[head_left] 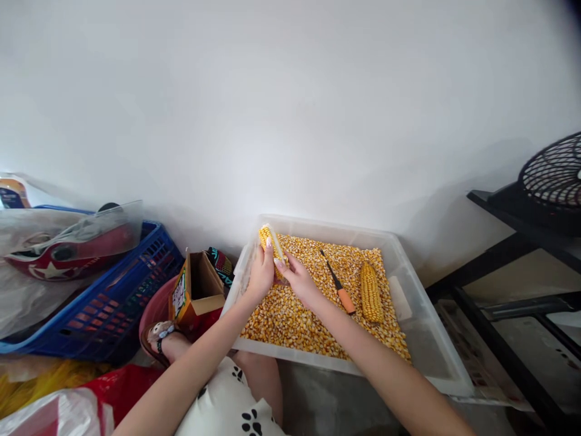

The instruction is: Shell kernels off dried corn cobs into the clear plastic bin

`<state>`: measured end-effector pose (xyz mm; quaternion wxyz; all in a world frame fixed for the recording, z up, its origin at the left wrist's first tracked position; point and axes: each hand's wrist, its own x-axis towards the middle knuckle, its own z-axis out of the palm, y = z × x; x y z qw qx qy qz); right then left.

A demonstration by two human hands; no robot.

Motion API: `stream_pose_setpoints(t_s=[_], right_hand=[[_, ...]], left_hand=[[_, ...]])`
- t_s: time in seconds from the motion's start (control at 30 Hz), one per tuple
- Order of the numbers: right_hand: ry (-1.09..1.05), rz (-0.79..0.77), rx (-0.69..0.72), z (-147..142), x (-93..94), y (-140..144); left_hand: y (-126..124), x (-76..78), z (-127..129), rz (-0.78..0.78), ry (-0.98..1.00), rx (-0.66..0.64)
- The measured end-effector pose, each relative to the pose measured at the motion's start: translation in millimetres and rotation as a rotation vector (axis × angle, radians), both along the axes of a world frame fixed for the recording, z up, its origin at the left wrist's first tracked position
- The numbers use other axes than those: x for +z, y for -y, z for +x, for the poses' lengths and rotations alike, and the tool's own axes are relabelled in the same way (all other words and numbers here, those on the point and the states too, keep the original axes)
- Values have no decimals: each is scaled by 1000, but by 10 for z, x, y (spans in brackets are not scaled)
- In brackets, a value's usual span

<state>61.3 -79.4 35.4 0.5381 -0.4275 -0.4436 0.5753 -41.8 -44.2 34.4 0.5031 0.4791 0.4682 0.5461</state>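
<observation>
A partly shelled corn cob (269, 238) is held over a clear plastic tub (426, 339). My left hand (259, 274) grips the cob from the left. My right hand (297, 280) grips its lower end from the right. The tub holds a layer of loose yellow corn kernels (295, 315). A whole corn cob (371, 292) lies on the kernels to the right. Beside it lies a tool with an orange handle and a dark shaft (338, 289).
A small open cardboard box (196, 292) sits left of the tub, in a red basin (154, 309). A blue plastic crate (113, 297) with bagged items is at far left. A black metal rack (508, 284) with a fan (554, 175) stands at right. A white wall is behind.
</observation>
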Motion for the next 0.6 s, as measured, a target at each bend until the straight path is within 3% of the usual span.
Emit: stream_pose_setpoints(t_s=[0.1,0.23,0.37,0.5,0.6], right_hand=[[16,32,-30,0,-14,7],[-32,-74,28,-44,-67,19],[-99,-193,80,-58,-66,37],[-47,-174,228,-7,-20,51],[-40,-168,233,24,-31,43]], left_hand=[[-34,104,-62,-16,-23,-18],[-84,174,-91,-149,152,-91],[-116,153,-75,-293,266,-197],[-153,106,-82,-320,283,-214],[-178,85,-89,-338,328,-208]])
